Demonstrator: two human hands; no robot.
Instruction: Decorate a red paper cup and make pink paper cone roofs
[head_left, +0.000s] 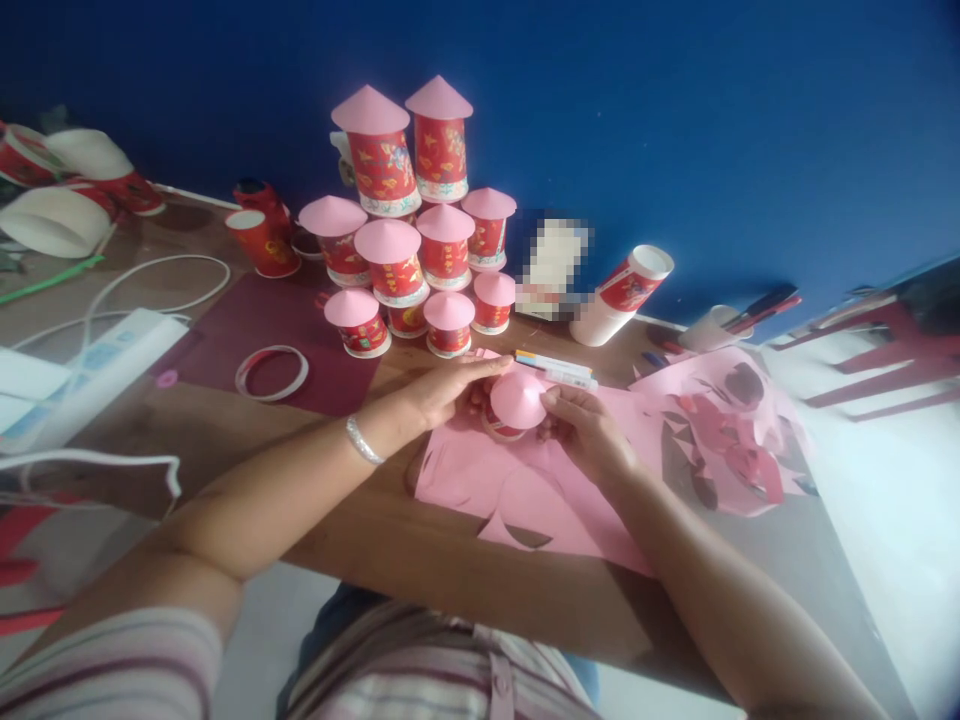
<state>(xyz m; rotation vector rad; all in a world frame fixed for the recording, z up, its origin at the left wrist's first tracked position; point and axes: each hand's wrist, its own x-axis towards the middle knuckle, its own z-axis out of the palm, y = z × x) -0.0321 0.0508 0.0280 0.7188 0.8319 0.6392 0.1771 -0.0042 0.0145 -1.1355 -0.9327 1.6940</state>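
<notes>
Between my hands is a small red paper cup point(501, 430) topped by a pink paper cone point(517, 398). My left hand point(454, 385) grips the cup from the left, its thumb stretched along behind the cone and the other fingers partly hidden. On the other side, my right hand point(589, 425) pinches the cone's right edge. Under both hands lies a cut pink paper sheet point(585, 490). A white marker-like pen point(555, 368) rests just behind the cone. Several finished-looking red cups with pink cones point(388, 262) stand stacked in tiers behind my left hand.
At the right lie pink paper scraps point(739, 430) and a pen cup point(712, 328). A stack of paper cups point(622, 295) leans near the blue wall point(720, 130). Leftward are a cut cup ring point(271, 373), a white power strip point(97, 375) with cables, and loose cups point(262, 243).
</notes>
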